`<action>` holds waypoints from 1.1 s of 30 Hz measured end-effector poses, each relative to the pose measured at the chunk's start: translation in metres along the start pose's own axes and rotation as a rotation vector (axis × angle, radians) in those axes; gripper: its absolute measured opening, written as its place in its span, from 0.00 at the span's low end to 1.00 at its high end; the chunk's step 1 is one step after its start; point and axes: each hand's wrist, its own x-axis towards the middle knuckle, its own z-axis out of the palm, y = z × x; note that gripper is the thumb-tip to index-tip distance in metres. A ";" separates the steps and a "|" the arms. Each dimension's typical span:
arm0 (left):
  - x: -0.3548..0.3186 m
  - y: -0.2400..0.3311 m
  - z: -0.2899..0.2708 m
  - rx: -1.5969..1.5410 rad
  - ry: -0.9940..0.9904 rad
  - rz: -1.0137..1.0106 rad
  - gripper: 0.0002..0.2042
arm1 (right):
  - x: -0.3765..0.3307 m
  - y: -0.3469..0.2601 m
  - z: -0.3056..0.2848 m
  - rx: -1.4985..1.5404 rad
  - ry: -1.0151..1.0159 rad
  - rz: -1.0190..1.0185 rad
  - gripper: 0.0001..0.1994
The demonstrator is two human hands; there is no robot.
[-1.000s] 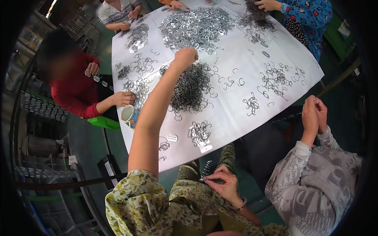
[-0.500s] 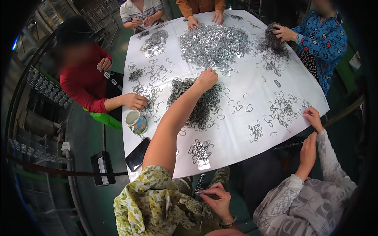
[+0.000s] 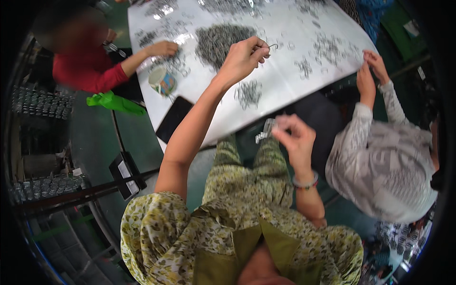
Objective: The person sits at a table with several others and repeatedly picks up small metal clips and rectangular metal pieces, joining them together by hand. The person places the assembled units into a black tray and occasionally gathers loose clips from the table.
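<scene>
Left hand point(image 3: 242, 58): arm extended forward over the white table point(image 3: 289, 71), fingers curled, grip pinching a thin bent wire clip point(image 3: 271, 47) at the fingertips, above the sheet near the dark heap of metal clips point(image 3: 221, 40). Right hand point(image 3: 295, 140): raised over the lap, elbow bent, grip pinching a small stack of silvery clips point(image 3: 265, 132), which projects left of the fingers.

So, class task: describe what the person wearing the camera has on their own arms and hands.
Both forearms are bare. The left hand wears nothing that shows. The right hand has a pale beaded bracelet at the wrist. Short sleeves of a yellow-green floral-print top cover the upper arms.
</scene>
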 end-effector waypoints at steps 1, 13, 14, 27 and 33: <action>-0.029 0.006 0.006 -0.164 -0.052 -0.003 0.10 | -0.004 -0.005 0.000 0.041 0.038 0.049 0.09; -0.137 0.035 0.041 0.090 0.228 0.405 0.06 | 0.002 -0.035 0.020 0.426 0.208 -0.007 0.14; -0.135 0.035 0.042 0.104 0.256 0.439 0.06 | 0.003 -0.035 0.018 0.386 0.192 -0.024 0.14; -0.113 0.113 0.044 -0.743 -0.149 0.301 0.08 | -0.009 -0.090 -0.016 -0.053 0.265 -0.434 0.17; -0.124 0.176 0.042 -0.585 -0.172 0.470 0.07 | -0.050 -0.157 -0.033 -0.283 0.374 -0.746 0.14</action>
